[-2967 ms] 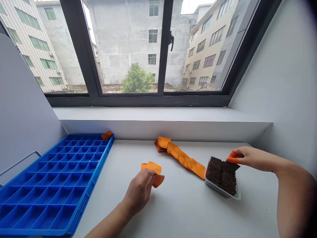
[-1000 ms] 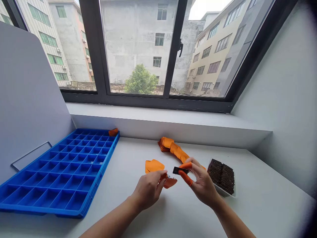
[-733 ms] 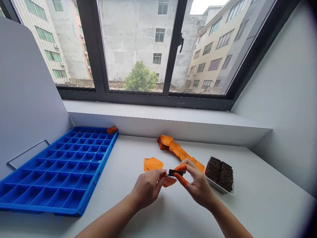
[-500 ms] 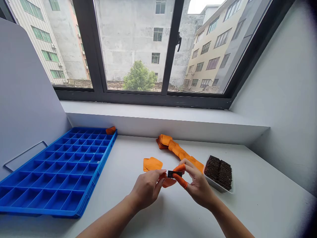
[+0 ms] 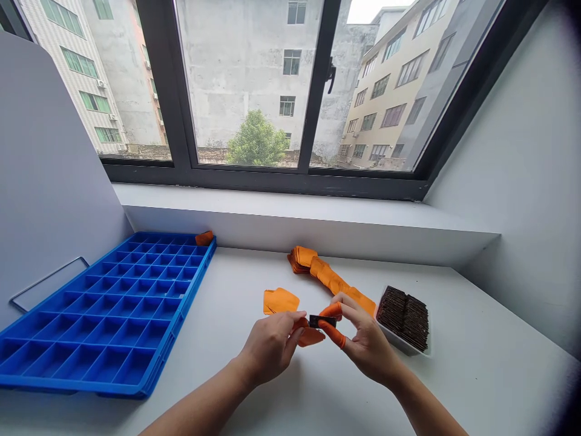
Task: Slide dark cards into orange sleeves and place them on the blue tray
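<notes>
My left hand is closed, thumb and fingers pinching a thin orange piece that looks like leather or cloth; the fingers cover part of it. Orange finger cots cover the thumb and a finger of my right hand. Between those two tips it grips a small black rectangular piece, its left end against the left fingertips and the orange piece. Just beyond my left hand lie flat orange pieces. A fanned row of orange pieces runs from a stack at the back towards my right hand.
To the right, a white tray holds tightly packed dark brown strips. A blue compartment tray fills the left side, with an orange-brown piece at its far right corner. Behind the white table are a ledge and window.
</notes>
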`<state>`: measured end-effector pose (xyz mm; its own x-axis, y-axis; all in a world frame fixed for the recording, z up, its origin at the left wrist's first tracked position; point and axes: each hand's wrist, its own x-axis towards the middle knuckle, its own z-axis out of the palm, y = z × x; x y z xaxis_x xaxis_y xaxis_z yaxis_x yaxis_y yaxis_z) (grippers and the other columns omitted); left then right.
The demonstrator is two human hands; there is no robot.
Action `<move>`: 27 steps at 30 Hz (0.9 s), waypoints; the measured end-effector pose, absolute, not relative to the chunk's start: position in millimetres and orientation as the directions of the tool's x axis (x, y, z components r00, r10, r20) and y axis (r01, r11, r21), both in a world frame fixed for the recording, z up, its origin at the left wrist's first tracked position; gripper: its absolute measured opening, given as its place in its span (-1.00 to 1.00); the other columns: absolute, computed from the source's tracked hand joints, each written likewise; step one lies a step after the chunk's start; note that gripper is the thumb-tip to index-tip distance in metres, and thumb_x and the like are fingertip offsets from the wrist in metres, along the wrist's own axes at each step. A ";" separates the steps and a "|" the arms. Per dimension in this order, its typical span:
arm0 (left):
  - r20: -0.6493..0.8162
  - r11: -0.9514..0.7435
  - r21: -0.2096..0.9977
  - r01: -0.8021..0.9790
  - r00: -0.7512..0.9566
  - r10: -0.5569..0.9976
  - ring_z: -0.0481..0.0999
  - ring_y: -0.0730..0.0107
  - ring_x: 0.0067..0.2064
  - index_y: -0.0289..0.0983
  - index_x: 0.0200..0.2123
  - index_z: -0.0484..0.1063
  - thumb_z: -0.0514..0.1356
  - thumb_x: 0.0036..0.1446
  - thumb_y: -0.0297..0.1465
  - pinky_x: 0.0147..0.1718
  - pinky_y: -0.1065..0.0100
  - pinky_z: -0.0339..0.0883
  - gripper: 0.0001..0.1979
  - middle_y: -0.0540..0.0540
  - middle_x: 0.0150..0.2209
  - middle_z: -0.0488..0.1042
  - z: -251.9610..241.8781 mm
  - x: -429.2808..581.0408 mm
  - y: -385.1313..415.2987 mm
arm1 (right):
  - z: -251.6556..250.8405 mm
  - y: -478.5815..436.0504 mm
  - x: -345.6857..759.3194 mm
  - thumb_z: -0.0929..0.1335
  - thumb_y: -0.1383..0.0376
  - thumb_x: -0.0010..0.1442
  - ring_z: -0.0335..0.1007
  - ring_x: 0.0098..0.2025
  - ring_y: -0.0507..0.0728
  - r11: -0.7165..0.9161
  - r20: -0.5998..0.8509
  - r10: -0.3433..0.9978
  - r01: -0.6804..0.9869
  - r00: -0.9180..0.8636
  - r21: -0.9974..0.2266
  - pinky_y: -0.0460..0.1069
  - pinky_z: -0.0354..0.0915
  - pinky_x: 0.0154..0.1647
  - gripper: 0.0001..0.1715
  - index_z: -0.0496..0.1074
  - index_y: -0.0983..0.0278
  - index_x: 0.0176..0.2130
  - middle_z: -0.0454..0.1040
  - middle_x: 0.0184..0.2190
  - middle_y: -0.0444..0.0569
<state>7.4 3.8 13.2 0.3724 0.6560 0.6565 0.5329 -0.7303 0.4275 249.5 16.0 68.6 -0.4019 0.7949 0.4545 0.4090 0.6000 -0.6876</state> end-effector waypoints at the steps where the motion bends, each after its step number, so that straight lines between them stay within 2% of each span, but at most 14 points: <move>1: 0.660 -0.733 0.423 0.532 0.374 0.652 0.77 0.07 -0.12 -0.26 0.21 0.44 0.14 0.49 -0.42 -0.20 0.11 0.70 -0.71 -0.23 -0.04 0.73 13.4 7.4 3.6 | 68.4 15.8 248.8 0.42 0.10 0.46 0.45 -0.19 0.16 0.606 0.456 0.790 0.408 -0.410 -0.683 0.08 0.49 -0.13 -0.82 0.57 0.12 -0.14 0.47 -0.23 -0.05; 8: 0.642 -0.740 0.443 0.506 0.397 0.656 0.76 0.08 -0.05 -0.25 0.29 0.40 0.11 0.52 -0.42 -0.08 0.11 0.69 -0.66 -0.26 0.00 0.72 15.5 6.3 3.3 | 68.7 15.8 253.1 0.42 0.13 0.47 0.48 -0.18 0.16 0.615 0.435 0.781 0.437 -0.448 -0.656 0.08 0.52 -0.15 -0.83 0.58 0.14 -0.13 0.49 -0.22 -0.02; 15: 0.664 -0.768 0.428 0.477 0.411 0.625 0.77 0.09 -0.14 -0.24 0.27 0.43 0.03 0.56 -0.45 -0.21 0.11 0.68 -0.66 -0.24 -0.10 0.73 13.3 6.9 5.8 | 68.4 15.2 261.8 0.39 0.14 0.48 0.49 -0.22 0.16 0.625 0.396 0.773 0.491 -0.495 -0.607 0.07 0.51 -0.22 -0.83 0.55 0.15 -0.14 0.48 -0.24 -0.03; 22: 0.703 -0.776 0.374 0.508 0.390 0.594 0.74 0.18 -0.29 -0.25 0.23 0.46 0.04 0.54 -0.46 -0.33 0.22 0.60 -0.68 -0.18 -0.22 0.72 11.6 9.3 6.0 | 68.2 15.6 265.2 0.41 0.20 0.44 0.48 -0.26 0.16 0.677 0.447 0.736 0.536 -0.509 -0.504 0.06 0.51 -0.27 -0.91 0.53 0.13 -0.16 0.47 -0.26 -0.04; 27: 0.697 -0.783 0.373 0.498 0.407 0.591 0.75 0.14 -0.26 -0.23 0.30 0.41 0.01 0.54 -0.49 -0.30 0.17 0.63 -0.62 -0.20 -0.20 0.72 14.7 9.0 4.6 | 68.0 18.2 267.9 0.42 0.22 0.43 0.47 -0.30 0.16 0.710 0.498 0.702 0.554 -0.509 -0.434 0.07 0.49 -0.30 -0.95 0.53 0.12 -0.15 0.47 -0.29 -0.04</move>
<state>9.0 4.6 14.7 0.4069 0.5910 0.6965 0.4978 -0.7828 0.3733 267.9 18.2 68.0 -0.5093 0.7017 0.4983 0.5538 0.7104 -0.4344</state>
